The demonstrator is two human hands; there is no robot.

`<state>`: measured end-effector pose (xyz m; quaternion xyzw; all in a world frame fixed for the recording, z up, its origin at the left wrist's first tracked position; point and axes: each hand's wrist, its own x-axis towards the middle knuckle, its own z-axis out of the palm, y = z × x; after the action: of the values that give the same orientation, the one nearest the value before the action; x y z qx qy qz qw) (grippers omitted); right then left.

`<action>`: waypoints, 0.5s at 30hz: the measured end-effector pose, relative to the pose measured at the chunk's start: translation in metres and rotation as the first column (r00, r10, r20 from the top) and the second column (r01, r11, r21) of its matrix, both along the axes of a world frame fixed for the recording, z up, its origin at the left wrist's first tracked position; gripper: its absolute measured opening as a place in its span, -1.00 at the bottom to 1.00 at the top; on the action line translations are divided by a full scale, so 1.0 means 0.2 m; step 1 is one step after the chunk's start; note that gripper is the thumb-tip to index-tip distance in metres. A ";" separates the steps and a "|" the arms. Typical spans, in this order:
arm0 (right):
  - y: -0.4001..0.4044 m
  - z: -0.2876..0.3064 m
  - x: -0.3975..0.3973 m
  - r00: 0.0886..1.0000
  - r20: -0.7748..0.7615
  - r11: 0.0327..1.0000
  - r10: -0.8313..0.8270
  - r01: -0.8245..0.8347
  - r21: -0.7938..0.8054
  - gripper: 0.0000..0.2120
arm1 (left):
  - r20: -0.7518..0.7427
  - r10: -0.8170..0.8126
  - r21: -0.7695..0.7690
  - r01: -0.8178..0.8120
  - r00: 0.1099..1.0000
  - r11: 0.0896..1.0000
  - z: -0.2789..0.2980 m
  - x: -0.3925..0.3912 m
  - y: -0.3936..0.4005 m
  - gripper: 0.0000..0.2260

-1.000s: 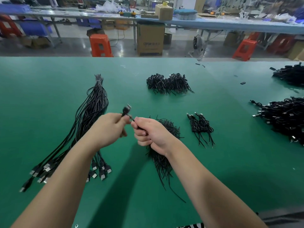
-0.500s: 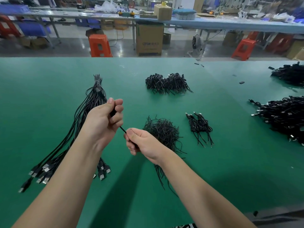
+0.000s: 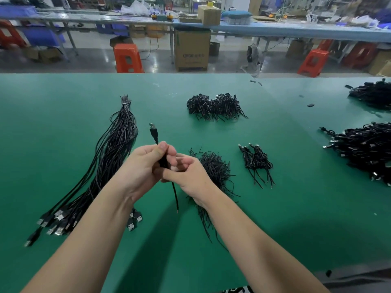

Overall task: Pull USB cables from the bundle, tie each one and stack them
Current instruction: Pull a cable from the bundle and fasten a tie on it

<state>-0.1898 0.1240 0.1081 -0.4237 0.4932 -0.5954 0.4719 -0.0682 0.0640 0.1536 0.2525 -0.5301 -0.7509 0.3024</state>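
Note:
My left hand (image 3: 141, 168) and my right hand (image 3: 186, 173) meet above the green table (image 3: 285, 218), both gripping one black USB cable (image 3: 153, 132) that is coiled between the fingers. Its plug sticks up above my left thumb and a loose tail hangs down below the hands. The long bundle of USB cables (image 3: 110, 157) lies to the left, plugs toward me. A pile of black tie wires (image 3: 213, 170) sits just behind my right hand. A small stack of tied cables (image 3: 257, 160) lies to the right of it.
Another heap of tied cables (image 3: 215, 105) lies farther back at centre. Large piles of black cables (image 3: 364, 149) fill the right edge. Beyond the table are orange stools (image 3: 127, 58), a cardboard box (image 3: 191, 49) and a long workbench.
The hands have come together at the centre. The cable, stretched between them earlier, is now gathered into a coil in both hands, with the plug pointing up and a tail hanging down.

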 end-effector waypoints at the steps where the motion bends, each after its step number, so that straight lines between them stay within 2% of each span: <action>1: 0.00 0.01 -0.01 1.000 -0.013 1.000 -0.002 0.002 0.007 -0.83 | 0.000 -0.033 -0.012 0.033 0.999 0.999 0.00 0.00 0.00 -0.71; 3: 0.02 0.01 -0.04 0.997 -0.077 1.000 0.011 -0.011 0.003 -0.86 | -0.007 -0.108 -0.016 0.107 0.994 0.994 0.00 0.01 0.00 -0.70; 7: 0.05 0.00 -0.09 0.981 -0.190 0.999 0.041 -0.038 0.016 -0.57 | 0.006 -0.198 -0.027 0.198 0.980 0.980 -0.02 0.00 0.02 -0.69; 9: 0.06 -0.02 -0.10 0.977 -0.213 0.999 0.027 -0.019 0.040 -0.59 | 0.019 -0.204 -0.019 0.204 0.979 0.979 -0.02 -0.01 0.04 -0.68; 12: 0.07 -0.05 -0.09 0.968 -0.253 0.998 -0.007 0.023 0.061 -0.73 | 0.051 -0.171 0.010 0.171 0.984 0.985 -0.01 -0.03 0.07 -0.70; 15: 0.08 -0.06 -0.08 0.965 -0.258 0.993 -0.039 0.066 0.095 -0.67 | 0.109 -0.153 -0.002 0.155 0.982 0.988 0.00 -0.03 0.09 -0.69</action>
<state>-0.2055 0.1400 0.0955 -0.4589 0.5908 -0.5220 0.4096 -0.0751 0.0814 0.1540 0.2495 -0.5677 -0.7544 0.2155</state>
